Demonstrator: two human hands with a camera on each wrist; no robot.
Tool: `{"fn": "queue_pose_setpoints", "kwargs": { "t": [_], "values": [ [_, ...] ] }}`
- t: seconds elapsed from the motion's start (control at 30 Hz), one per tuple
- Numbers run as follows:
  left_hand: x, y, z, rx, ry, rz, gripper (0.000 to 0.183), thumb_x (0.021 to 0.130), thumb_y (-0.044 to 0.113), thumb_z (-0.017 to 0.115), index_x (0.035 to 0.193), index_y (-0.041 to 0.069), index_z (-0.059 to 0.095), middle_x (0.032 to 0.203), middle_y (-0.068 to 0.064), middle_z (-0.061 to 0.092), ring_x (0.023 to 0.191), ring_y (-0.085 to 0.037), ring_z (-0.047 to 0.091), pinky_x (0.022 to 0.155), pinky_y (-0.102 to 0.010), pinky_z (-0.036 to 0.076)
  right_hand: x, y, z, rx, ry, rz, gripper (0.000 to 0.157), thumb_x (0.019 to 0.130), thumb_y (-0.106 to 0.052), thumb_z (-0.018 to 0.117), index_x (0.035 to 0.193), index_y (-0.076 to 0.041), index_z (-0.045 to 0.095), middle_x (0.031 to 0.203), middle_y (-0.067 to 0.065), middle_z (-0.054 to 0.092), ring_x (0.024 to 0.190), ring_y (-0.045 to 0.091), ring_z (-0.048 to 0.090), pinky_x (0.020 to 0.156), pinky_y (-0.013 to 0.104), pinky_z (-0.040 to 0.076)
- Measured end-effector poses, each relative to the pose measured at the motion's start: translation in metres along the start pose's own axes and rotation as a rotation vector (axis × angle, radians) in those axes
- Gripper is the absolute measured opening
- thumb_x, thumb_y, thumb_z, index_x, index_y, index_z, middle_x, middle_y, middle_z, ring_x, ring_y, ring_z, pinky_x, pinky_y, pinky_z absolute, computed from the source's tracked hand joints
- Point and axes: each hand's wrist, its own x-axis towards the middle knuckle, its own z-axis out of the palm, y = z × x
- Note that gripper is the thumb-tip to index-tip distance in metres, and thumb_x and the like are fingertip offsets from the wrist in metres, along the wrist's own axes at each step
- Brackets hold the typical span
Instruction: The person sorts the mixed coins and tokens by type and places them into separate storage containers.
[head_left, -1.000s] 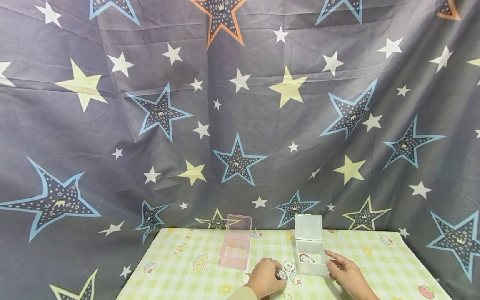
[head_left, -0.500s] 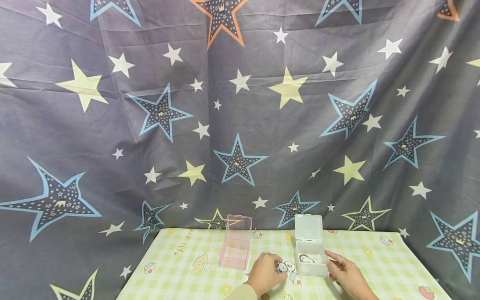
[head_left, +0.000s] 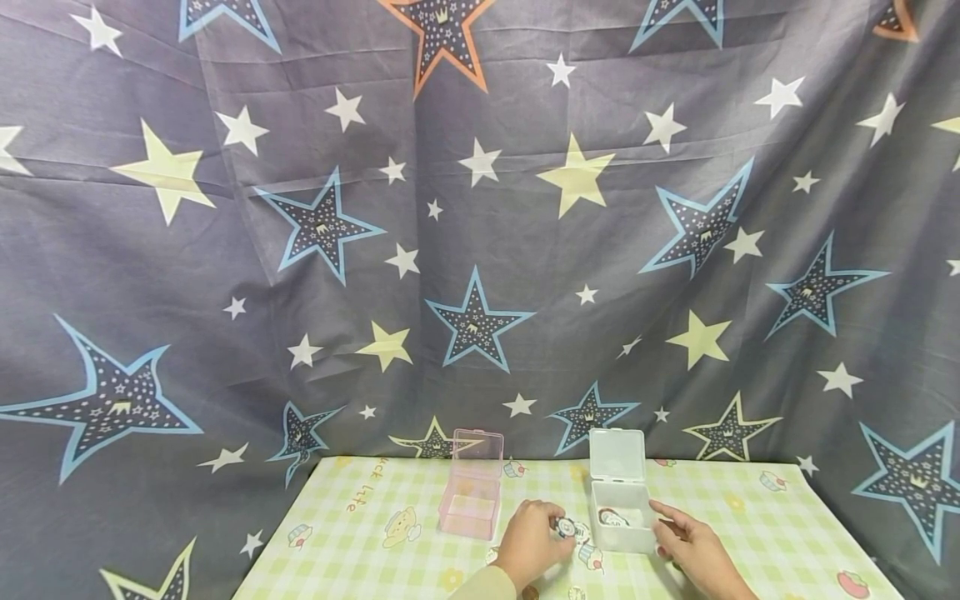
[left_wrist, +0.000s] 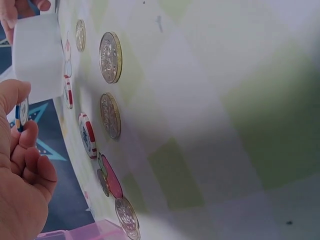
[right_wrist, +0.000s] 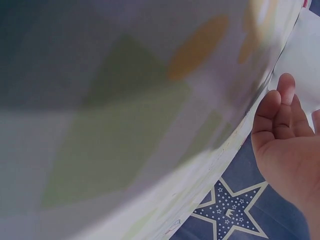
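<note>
Between thumb and fingers, my left hand [head_left: 528, 543] pinches a blue-and-white poker chip [head_left: 566, 527], held just left of a white translucent box [head_left: 630, 540]. In the left wrist view the chip [left_wrist: 23, 114] shows edge-on, with the other fingers curled loosely below it. The box stands with its lid raised, and chips [head_left: 611, 518] lie inside. My right hand [head_left: 693, 546] touches the box's right side with relaxed fingers. A white chip marked 100 lies on the table beside the box, partly behind the held chip.
A pink translucent box [head_left: 467, 523] with a raised lid stands to the left. Several coins [left_wrist: 110, 57] and red-and-white chips [left_wrist: 87, 135] lie on the green checked tablecloth [head_left: 375, 550]. A dark star-patterned curtain [head_left: 450, 233] hangs behind the table.
My left hand has raised the poker chip slightly and tilted its face into view, overlapping the 100 chip. The right hand and both boxes have stayed in place.
</note>
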Motion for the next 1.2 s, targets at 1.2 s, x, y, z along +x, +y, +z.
{"fn": "queue_pose_setpoints", "kwargs": {
  "t": [1.2],
  "values": [
    [0.015, 0.026, 0.005, -0.017, -0.003, 0.042, 0.032, 0.077, 0.026, 0.089, 0.105, 0.011, 0.082, 0.078, 0.007, 0.067, 0.078, 0.0, 0.047, 0.074, -0.021, 0.049, 0.0, 0.0, -0.001, 0.003, -0.002, 0.006, 0.05, 0.108, -0.025, 0.062, 0.152, -0.003, 0.057, 0.116, 0.016, 0.08, 0.082, 0.019, 0.071, 0.067, 0.031, 0.055]
  ]
}}
